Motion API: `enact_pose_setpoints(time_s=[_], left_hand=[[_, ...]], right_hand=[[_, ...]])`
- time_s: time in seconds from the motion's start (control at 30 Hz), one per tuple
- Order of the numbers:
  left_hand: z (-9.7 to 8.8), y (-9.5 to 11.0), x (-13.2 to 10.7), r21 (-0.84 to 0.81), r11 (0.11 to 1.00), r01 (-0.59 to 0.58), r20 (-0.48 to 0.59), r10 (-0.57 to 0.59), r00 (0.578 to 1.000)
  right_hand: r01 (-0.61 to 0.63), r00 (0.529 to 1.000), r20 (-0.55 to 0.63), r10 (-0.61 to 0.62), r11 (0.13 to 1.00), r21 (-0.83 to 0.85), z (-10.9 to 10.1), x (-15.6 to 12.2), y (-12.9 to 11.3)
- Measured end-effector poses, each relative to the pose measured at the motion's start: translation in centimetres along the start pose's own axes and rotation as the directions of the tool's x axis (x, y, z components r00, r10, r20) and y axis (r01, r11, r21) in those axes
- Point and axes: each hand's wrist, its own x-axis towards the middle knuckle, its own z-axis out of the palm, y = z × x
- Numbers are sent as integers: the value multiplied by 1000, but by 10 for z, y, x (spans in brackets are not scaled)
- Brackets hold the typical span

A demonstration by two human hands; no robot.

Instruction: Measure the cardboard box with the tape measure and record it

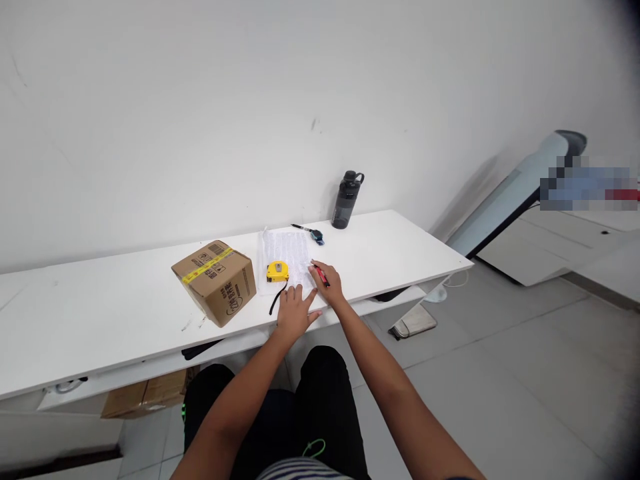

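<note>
Resting flat with fingers spread, holding nothing: left hand (295, 311), on the near end of the clear sheet (290, 250) at the table (100, 320) front edge. Right hand (330, 287): fingers closed around a red pen (320, 274), over the sheet's right side. Yellow tape measure (277, 271): on the sheet, just beyond the left hand. Cardboard box (215, 280): left of the sheet. Dark bottle (347, 200): back edge.
</note>
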Motion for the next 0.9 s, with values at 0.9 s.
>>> enact_pose_setpoints(time_s=[0.9], left_hand=[[-47,-143,29,-32,758,652,169,-639,751]], right_hand=[[181,956,291,-28,836,-517,22,-4,1]])
